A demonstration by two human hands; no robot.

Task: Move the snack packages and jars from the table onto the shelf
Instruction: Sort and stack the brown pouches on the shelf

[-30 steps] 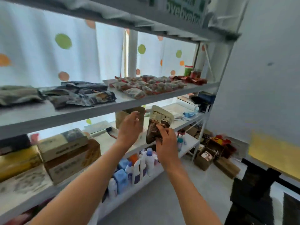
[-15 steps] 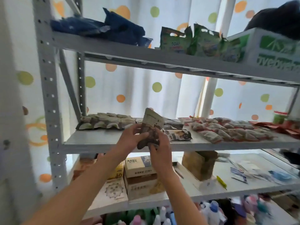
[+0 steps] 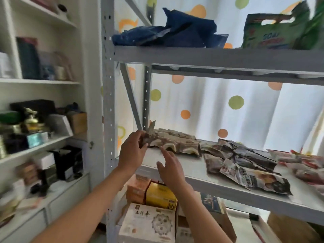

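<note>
A: So, left to right. White side cabinet [image 3: 40,81] holds boxes and small clutter, not part of this. Then the grey steel shelf [image 3: 219,183], with a perforated upright [image 3: 108,95].

B: Hands?

A: Left hand [image 3: 131,155] pinches a brown snack pouch [image 3: 149,135] by its lower edge, fingers curled round it. The pouch is tilted, top corner up, at the left end of the row of matching pouches [image 3: 177,142] on the middle board. I can't tell whether it already touches the row. Right hand [image 3: 171,171] holds nothing, fingers straight and spread, hovering just over the board's front edge, close to the row.

B: How to finish it cleanly?

A: My read: lay the pouch flat against the row's end and overlap it like the others. Use the free hand to steady the neighbours so they don't slide. Let go only once it lies flat; stood on edge it would likely tip off the front lip.

B: Materials?

A: Pouches are thin crinkly film, flat and floppy, slippery on painted metal. Further right are dark glossy packets [image 3: 245,165], loosely piled, then red packets [image 3: 305,162]. On the top board: crumpled blue bags [image 3: 175,32] and green printed bags [image 3: 280,30]. Below, rigid cardboard boxes [image 3: 150,220]. A dotted curtain [image 3: 210,106] hangs behind.
</note>
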